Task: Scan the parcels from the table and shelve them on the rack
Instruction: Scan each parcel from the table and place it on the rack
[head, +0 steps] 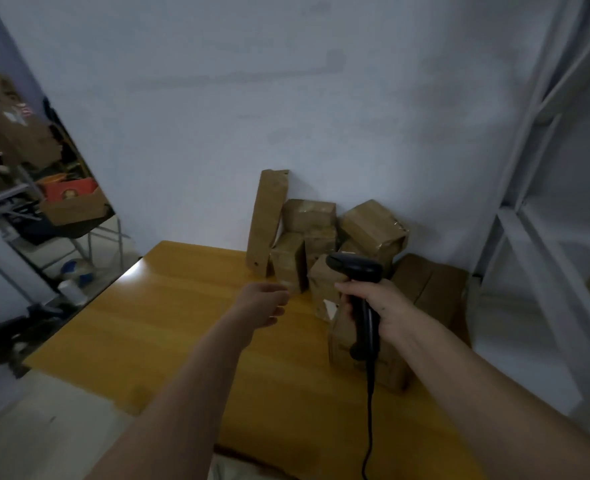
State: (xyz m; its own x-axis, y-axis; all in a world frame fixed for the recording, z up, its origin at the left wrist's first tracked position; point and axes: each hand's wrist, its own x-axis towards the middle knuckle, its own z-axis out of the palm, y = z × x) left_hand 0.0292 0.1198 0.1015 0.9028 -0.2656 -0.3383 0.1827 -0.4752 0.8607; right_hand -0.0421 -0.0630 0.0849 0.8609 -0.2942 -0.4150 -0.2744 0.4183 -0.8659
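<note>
- Fingers of the right hand curl round the grip of a black barcode scanner, whose head points left and away toward the pile of parcels.
- Fingers of the left hand lie loosely curled and hold nothing; the hand is stretched out above the tabletop, near the front of the pile but not touching it.
- Brown taped parcels sit heaped at the far right of the tabletop, against the wall.
- One tall, narrow parcel stands upright at the left of the heap, leaning on the wall.
- One larger box sits nearer the person, partly hidden behind the scanner and the right hand.
- The scanner's black cable hangs down from the grip across the tabletop's near edge.
- A white metal rack stands just right of the table.
- At far left, shelves with cardboard boxes show, blurred.
</note>
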